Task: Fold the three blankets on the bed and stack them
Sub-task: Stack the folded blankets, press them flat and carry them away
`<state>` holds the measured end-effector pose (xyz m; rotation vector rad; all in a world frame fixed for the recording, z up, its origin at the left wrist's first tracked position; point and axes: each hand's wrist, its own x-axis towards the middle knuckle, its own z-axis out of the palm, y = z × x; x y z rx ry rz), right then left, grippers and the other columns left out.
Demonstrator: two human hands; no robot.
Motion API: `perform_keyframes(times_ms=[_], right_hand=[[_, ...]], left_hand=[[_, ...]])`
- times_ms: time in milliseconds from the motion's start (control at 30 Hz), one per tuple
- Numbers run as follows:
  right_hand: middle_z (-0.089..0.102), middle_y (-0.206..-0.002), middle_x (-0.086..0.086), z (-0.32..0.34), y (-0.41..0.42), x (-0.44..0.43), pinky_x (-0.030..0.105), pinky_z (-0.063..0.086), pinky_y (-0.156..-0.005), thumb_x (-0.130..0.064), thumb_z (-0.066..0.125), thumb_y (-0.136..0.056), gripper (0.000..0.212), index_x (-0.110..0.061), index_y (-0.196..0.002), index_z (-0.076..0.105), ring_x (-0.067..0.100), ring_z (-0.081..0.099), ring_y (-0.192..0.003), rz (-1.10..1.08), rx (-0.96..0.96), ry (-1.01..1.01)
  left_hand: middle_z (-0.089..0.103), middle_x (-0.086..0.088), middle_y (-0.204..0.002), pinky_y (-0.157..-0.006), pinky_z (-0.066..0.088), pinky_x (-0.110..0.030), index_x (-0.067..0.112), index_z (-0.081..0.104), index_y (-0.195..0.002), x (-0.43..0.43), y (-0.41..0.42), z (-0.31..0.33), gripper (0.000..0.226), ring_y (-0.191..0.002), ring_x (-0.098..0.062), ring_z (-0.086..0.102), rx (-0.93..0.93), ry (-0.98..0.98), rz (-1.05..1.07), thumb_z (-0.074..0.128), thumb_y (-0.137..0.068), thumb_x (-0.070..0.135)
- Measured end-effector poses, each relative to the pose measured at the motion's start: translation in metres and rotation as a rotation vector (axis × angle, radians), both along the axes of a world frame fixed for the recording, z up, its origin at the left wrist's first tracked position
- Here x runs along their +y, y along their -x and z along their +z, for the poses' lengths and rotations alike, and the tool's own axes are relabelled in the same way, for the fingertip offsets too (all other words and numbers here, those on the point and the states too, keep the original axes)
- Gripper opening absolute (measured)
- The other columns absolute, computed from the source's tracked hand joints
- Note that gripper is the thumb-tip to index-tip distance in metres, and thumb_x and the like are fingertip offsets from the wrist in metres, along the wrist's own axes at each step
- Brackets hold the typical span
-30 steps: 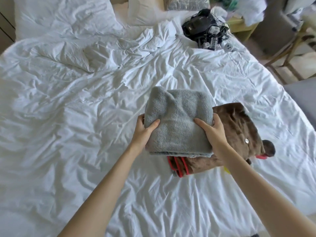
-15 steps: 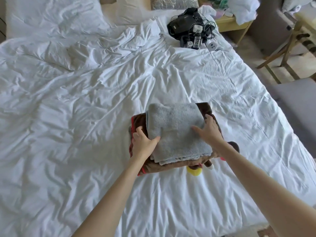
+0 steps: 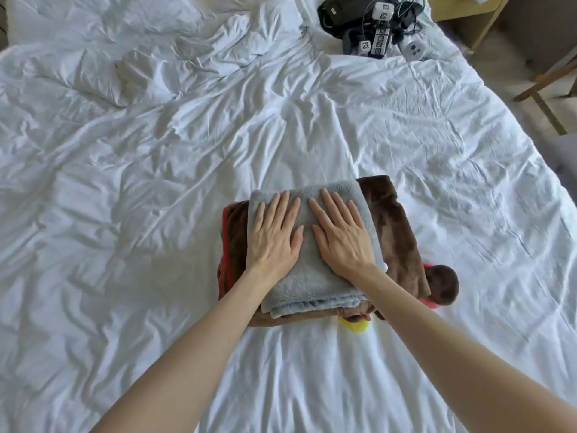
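While both palms lie flat, fingers straight, the left hand (image 3: 274,232) and right hand (image 3: 340,235) press side by side on the folded grey blanket (image 3: 312,285) (gripping nothing). It sits atop the folded brown blanket (image 3: 396,226) on the white bed (image 3: 125,182); tangled black gear (image 3: 365,23) lies near the far edge.

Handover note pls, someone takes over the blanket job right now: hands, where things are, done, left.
Left hand: open, pressed flat on the grey blanket.
Right hand: open, flat beside it on the same blanket.
Grey blanket lies folded on the folded brown blanket, on the bed.
Done: these two stacked.
Left: a third blanket isn't clearly visible; a yellow bit peeks from under the stack, so check it.
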<state>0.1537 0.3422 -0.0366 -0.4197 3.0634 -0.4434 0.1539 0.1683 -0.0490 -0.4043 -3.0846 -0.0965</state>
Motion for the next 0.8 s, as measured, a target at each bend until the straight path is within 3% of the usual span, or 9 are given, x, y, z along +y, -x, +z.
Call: perform_keyframes(times_ms=[133,400,800], right_hand=[[0.018,-0.162,0.004,-0.037,0.000,-0.002,0.044,0.009,-0.122,-0.040,0.036,-0.100,0.056,-0.025,-0.153,0.024,0.022,0.012,-0.150,-0.001,0.083,0.024],[0.017,-0.161,0.009,-0.090,0.009,-0.001,0.046,0.006,-0.122,-0.038,0.037,-0.096,0.060,-0.022,-0.153,0.025,0.023,0.010,-0.150,-0.267,0.169,0.057],[0.020,-0.160,0.016,-0.096,0.003,0.000,0.039,0.016,-0.121,-0.042,0.032,-0.097,0.061,-0.019,-0.153,0.023,0.030,0.026,-0.145,-0.481,0.178,0.117]], left_hand=[[0.012,-0.005,-0.165,-0.122,0.013,-0.048,0.021,0.017,-0.157,-0.004,-0.004,-0.038,0.059,-0.152,-0.019,0.007,0.038,-0.010,0.038,0.022,-0.103,0.044],[0.018,-0.003,-0.164,-0.120,0.012,-0.055,0.025,0.023,-0.156,0.000,0.011,-0.078,0.058,-0.152,-0.019,0.011,0.106,-0.065,0.056,0.025,-0.101,0.046],[0.015,-0.010,-0.164,-0.121,0.011,-0.053,0.020,0.023,-0.156,-0.004,0.010,-0.088,0.063,-0.152,-0.023,0.007,0.105,-0.170,0.172,0.030,-0.099,0.047]])
